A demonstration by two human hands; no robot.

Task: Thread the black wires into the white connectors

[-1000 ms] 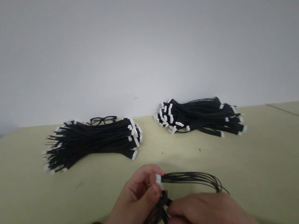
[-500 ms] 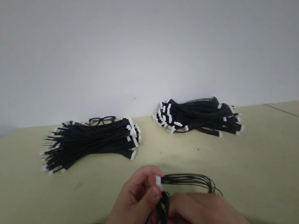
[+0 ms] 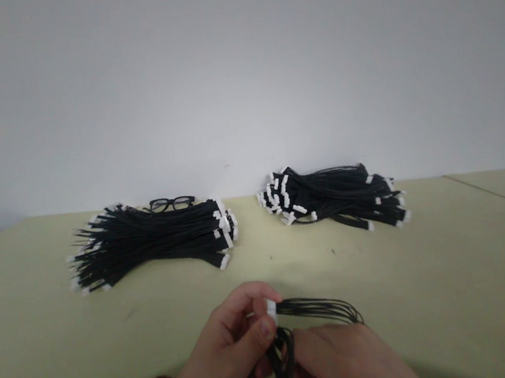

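Between the thumb and forefinger of my left hand (image 3: pixel 235 337) is a white connector (image 3: pixel 272 311). Several thin black wires (image 3: pixel 319 306) run out of its right side and curve down behind my right hand (image 3: pixel 339 354). A second strand of black wires (image 3: pixel 282 365) hangs below the connector, passing between the two hands. My right hand is curled beside that strand, its back toward me. Its fingertips are mostly hidden, so what exactly they grip does not show.
On the table (image 3: pixel 91 346), a large bundle of black wire harnesses (image 3: pixel 156 236) with white connectors lies at the left. Another bundle (image 3: pixel 337 193) lies at the right. Black-framed glasses (image 3: pixel 172 204) rest behind the left bundle, near the pale wall (image 3: pixel 238 79).
The connector and my left fingers have shifted slightly right and down. My right hand has turned a little, and the wire loop below the connector has moved right.
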